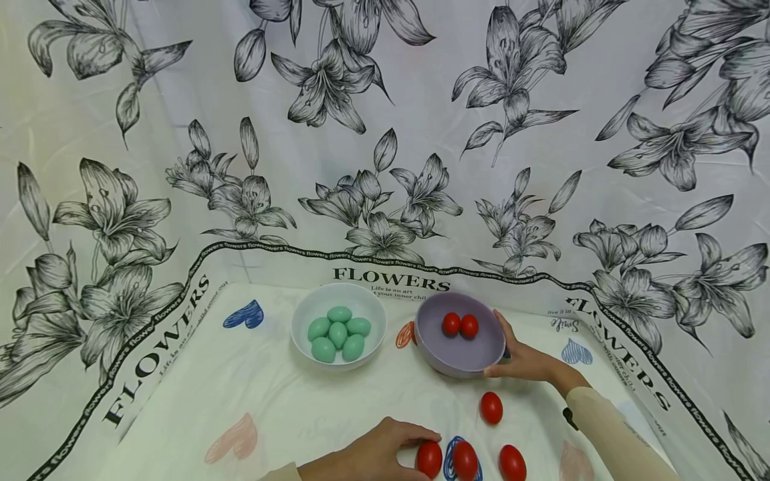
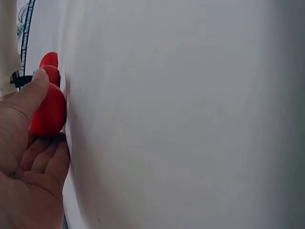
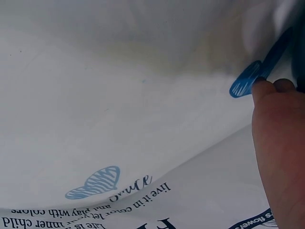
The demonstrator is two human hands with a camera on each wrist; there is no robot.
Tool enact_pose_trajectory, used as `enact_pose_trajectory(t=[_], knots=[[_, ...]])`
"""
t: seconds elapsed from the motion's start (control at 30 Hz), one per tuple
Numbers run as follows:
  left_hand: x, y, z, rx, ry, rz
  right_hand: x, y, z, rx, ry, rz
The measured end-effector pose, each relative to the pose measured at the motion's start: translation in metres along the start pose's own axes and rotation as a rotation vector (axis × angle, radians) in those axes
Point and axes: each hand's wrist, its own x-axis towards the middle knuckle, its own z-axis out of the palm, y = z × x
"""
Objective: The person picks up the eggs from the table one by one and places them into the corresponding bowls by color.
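Note:
On the table's near side my left hand (image 1: pixel 375 447) holds a red egg (image 1: pixel 429 459) between thumb and fingers. In the left wrist view, the thumb lies over that egg (image 2: pixel 49 112), with the other fingers beneath it. My right hand (image 1: pixel 526 357) grips the right side of a purple bowl (image 1: pixel 442 354), thumb at the near side and fingers at the far side. Two red eggs (image 1: pixel 451 325) lie inside this bowl. Only part of the right hand (image 3: pixel 279 138) shows in the right wrist view.
More red eggs lie on the cloth: one (image 1: pixel 465 460) close beside the left hand's egg, one (image 1: pixel 512 462) to its right, and one (image 1: pixel 491 408) nearer the purple bowl. A white bowl (image 1: pixel 375 310) with several green eggs (image 1: pixel 338 335) stands left. A flower-print cloth (image 1: pixel 385 200) rises behind.

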Motion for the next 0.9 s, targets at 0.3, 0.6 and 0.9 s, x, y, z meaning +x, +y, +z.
enact_pose_trajectory(t=[0.3, 0.6, 0.9], knots=[[0.007, 0.009, -0.009, 0.060, 0.032, 0.065, 0.000, 0.004, 0.000, -0.019, 0.002, 0.004], [0.019, 0.045, -0.045, 0.140, 0.153, 0.228, 0.000, 0.004, 0.001, -0.014, -0.002, 0.016], [0.055, 0.069, -0.090, 0.345, 0.296, 0.273, 0.000, 0.005, 0.000, -0.012, -0.005, 0.017]])
